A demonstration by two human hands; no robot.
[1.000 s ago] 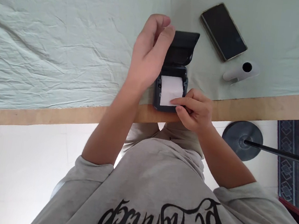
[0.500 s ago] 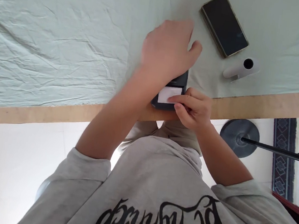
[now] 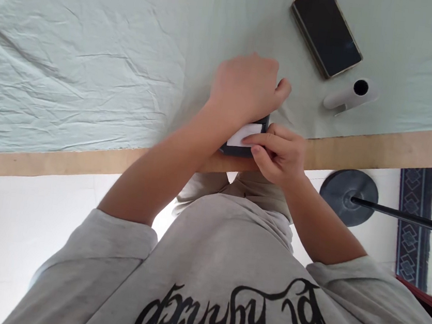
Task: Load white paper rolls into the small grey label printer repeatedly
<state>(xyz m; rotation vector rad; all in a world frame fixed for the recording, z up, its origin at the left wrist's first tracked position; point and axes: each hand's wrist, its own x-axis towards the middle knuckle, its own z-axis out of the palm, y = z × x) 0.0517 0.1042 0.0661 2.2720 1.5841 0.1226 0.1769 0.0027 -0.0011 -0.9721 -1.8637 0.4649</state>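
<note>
The left hand [image 3: 248,85] has pushed the printer [image 3: 235,150] shut, grip flat, while the right hand [image 3: 281,156] at 5 o'clock pinches the paper [image 3: 247,133], which may jam if pulled crooked.

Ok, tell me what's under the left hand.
Under the left hand sits a small dark printer, only its near edge showing, with white paper held by the right hand. Its top is covered.

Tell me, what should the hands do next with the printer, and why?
Probably press the left hand down until the printer shuts. That hand lies over the printer's top, and the right hand holds the paper end that sticks out at the front.
</note>
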